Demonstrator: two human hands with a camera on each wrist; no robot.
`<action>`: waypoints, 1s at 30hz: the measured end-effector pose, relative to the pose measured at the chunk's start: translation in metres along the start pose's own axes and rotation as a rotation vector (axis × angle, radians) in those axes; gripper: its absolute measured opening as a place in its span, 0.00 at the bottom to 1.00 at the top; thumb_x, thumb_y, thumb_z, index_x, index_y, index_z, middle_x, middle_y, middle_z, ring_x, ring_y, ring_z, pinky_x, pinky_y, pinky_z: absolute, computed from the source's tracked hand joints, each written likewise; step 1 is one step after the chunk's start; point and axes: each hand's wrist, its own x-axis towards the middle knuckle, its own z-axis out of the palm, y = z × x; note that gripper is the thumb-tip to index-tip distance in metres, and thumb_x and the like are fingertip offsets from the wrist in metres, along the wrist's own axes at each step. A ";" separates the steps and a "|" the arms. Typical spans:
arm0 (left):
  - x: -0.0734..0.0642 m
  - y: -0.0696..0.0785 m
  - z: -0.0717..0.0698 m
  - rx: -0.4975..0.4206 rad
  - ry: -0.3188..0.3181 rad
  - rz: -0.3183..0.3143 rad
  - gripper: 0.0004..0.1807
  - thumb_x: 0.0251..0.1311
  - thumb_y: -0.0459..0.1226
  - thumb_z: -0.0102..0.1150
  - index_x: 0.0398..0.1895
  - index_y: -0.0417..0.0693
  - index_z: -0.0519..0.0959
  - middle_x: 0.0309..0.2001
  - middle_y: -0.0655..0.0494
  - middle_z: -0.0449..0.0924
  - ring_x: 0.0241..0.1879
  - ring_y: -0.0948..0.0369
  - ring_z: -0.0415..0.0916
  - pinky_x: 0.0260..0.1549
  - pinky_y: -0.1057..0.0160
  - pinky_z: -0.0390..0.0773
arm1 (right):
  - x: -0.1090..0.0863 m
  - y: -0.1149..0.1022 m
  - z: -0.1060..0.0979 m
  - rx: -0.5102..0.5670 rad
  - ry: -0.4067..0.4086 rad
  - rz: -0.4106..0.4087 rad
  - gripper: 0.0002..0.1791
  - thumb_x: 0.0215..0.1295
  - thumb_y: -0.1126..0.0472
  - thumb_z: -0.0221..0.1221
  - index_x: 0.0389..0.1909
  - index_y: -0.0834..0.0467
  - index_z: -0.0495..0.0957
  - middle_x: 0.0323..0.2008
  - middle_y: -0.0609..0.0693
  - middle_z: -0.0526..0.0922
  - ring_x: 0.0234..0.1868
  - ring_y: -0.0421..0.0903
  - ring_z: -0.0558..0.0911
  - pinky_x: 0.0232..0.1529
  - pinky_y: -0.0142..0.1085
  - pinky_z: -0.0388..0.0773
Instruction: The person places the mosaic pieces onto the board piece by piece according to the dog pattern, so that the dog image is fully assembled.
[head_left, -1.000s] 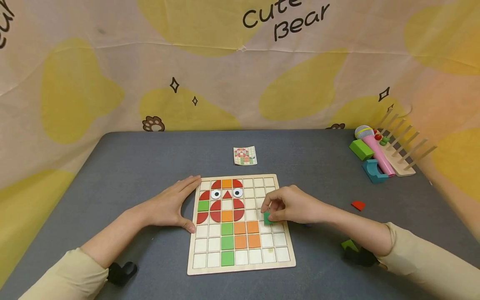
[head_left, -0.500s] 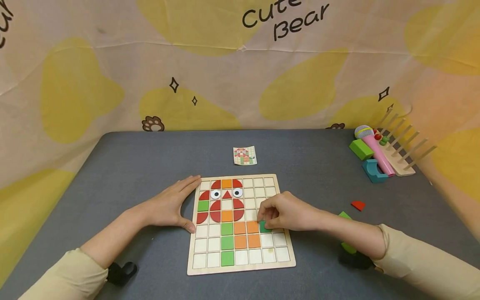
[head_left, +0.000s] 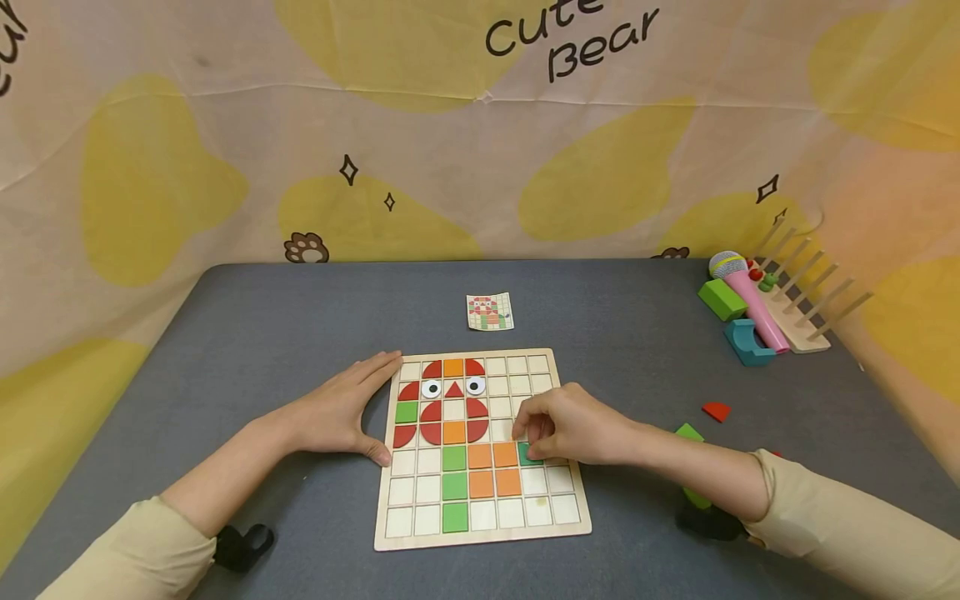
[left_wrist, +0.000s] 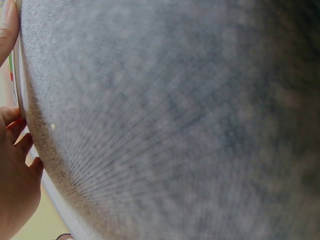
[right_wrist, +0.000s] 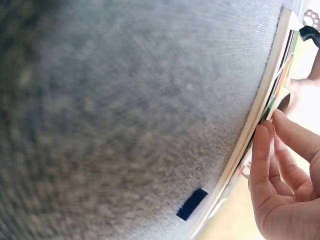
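A wooden grid board (head_left: 480, 543) lies on the dark grey table, with red, orange, green and eye tiles set in its cells. My left hand (head_left: 337, 408) rests against the board's left edge, thumb and fingers spread. On the right side, my right hand (head_left: 577, 425) pinches a dark green square tile (head_left: 524, 457) at the cell right of the upper orange pair; the fingers partly cover it. The right wrist view shows those fingertips (right_wrist: 265, 125) low on the board's surface. A small picture card (head_left: 490, 311) lies beyond the board.
Right of the board are a red quarter-circle tile (head_left: 716, 412) and light green pieces (head_left: 688, 432), partly behind my forearm. A dark blue piece (right_wrist: 192, 204) lies beside the board. At far right stand a pink microphone (head_left: 757, 312), green block (head_left: 723, 299), teal arch (head_left: 748, 342) and peg rack (head_left: 810, 340).
My right hand has brought the dark green tile down and slightly toward me, into line with the upper orange tiles. The left hand has stayed put.
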 end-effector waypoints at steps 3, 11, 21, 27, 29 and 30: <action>0.000 0.000 0.000 0.001 0.002 0.002 0.73 0.30 0.71 0.72 0.78 0.45 0.51 0.80 0.46 0.49 0.79 0.43 0.47 0.74 0.37 0.54 | -0.001 -0.001 -0.007 -0.003 0.036 0.019 0.08 0.54 0.66 0.70 0.34 0.53 0.85 0.24 0.41 0.83 0.26 0.30 0.76 0.28 0.25 0.75; -0.001 0.000 -0.001 0.002 0.006 0.009 0.74 0.29 0.72 0.72 0.78 0.44 0.51 0.79 0.46 0.49 0.79 0.43 0.46 0.74 0.37 0.54 | -0.013 0.007 -0.047 -0.047 0.141 0.083 0.08 0.58 0.64 0.69 0.39 0.54 0.85 0.29 0.41 0.85 0.29 0.33 0.79 0.32 0.27 0.78; 0.000 0.000 0.002 -0.003 -0.001 -0.003 0.74 0.30 0.72 0.71 0.78 0.46 0.50 0.80 0.47 0.48 0.79 0.44 0.46 0.75 0.37 0.53 | -0.051 0.063 -0.086 -0.031 0.189 0.148 0.10 0.58 0.65 0.69 0.41 0.54 0.85 0.35 0.49 0.88 0.34 0.34 0.82 0.36 0.29 0.81; 0.000 -0.001 0.001 -0.005 -0.002 -0.006 0.74 0.30 0.72 0.71 0.79 0.46 0.50 0.80 0.47 0.48 0.79 0.44 0.46 0.75 0.37 0.53 | -0.074 0.094 -0.096 -0.025 0.152 0.165 0.10 0.58 0.65 0.69 0.40 0.54 0.85 0.35 0.48 0.87 0.32 0.33 0.82 0.35 0.28 0.82; 0.000 -0.001 0.001 -0.004 -0.002 -0.005 0.74 0.30 0.72 0.71 0.79 0.46 0.50 0.80 0.46 0.48 0.79 0.44 0.46 0.74 0.37 0.53 | -0.081 0.100 -0.099 -0.007 0.115 0.172 0.09 0.58 0.64 0.69 0.40 0.54 0.84 0.34 0.47 0.87 0.31 0.33 0.82 0.34 0.28 0.82; 0.000 -0.001 0.001 -0.001 -0.002 -0.004 0.74 0.30 0.72 0.71 0.79 0.46 0.50 0.80 0.46 0.48 0.79 0.44 0.46 0.74 0.37 0.54 | -0.084 0.103 -0.100 0.008 0.089 0.174 0.09 0.58 0.63 0.69 0.40 0.55 0.84 0.33 0.46 0.87 0.31 0.33 0.82 0.33 0.28 0.82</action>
